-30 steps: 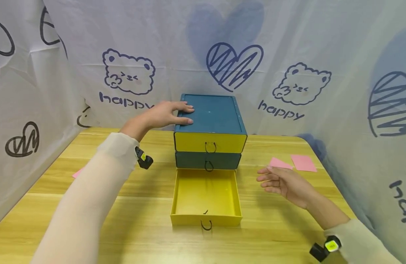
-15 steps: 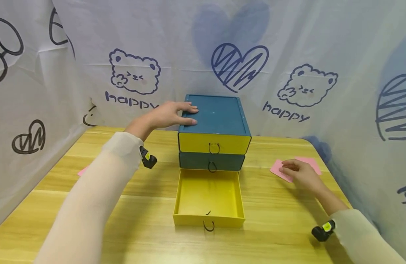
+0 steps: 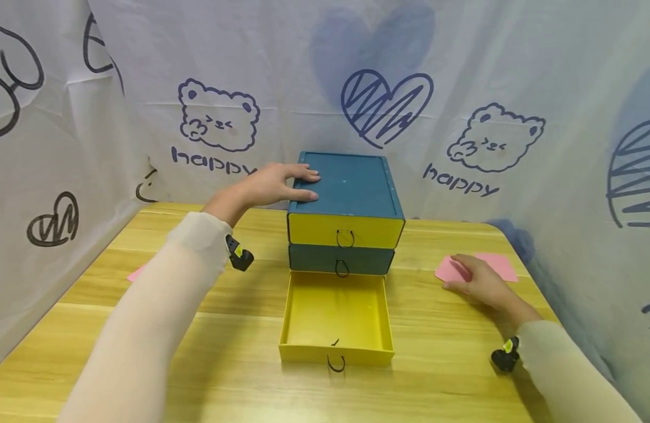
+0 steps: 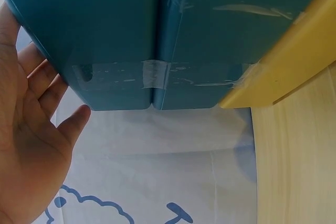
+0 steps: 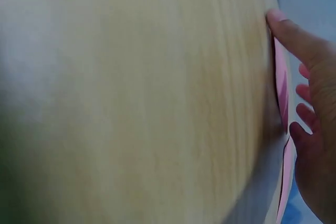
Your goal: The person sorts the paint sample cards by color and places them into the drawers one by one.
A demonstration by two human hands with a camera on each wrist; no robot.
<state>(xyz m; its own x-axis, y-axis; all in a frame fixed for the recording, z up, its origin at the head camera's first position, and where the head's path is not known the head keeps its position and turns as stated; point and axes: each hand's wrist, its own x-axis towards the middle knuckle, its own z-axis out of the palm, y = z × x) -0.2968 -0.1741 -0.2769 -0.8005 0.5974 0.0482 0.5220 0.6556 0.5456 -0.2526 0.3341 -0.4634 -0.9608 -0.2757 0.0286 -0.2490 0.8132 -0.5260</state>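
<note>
My left hand (image 3: 269, 185) rests on the left edge of a blue-topped drawer box (image 3: 354, 185), fingers lying on its top. In the left wrist view, that hand is against the box's blue side (image 4: 110, 30). The bottom yellow drawer (image 3: 338, 354) is pulled out, with a black loop handle (image 3: 336, 365) on its front. On the right, my right hand (image 3: 486, 286) reaches down over a pink paper square (image 3: 448, 271), thumb and fingers spread at its edges. The right wrist view shows this pink paper (image 5: 281, 77) edge-on between thumb and fingers.
A second pink square (image 3: 502, 267) lies behind the right hand. Another pink piece (image 3: 136, 273) shows beside the left sleeve. The upper yellow drawer (image 3: 343, 231) and the blue one (image 3: 341, 260) are pushed in. Printed cloth (image 3: 298, 129) surrounds the wooden table (image 3: 240, 364).
The right hand has moved right and down onto the nearer pink square. The left hand stays on the box. The whole view has shifted slightly.
</note>
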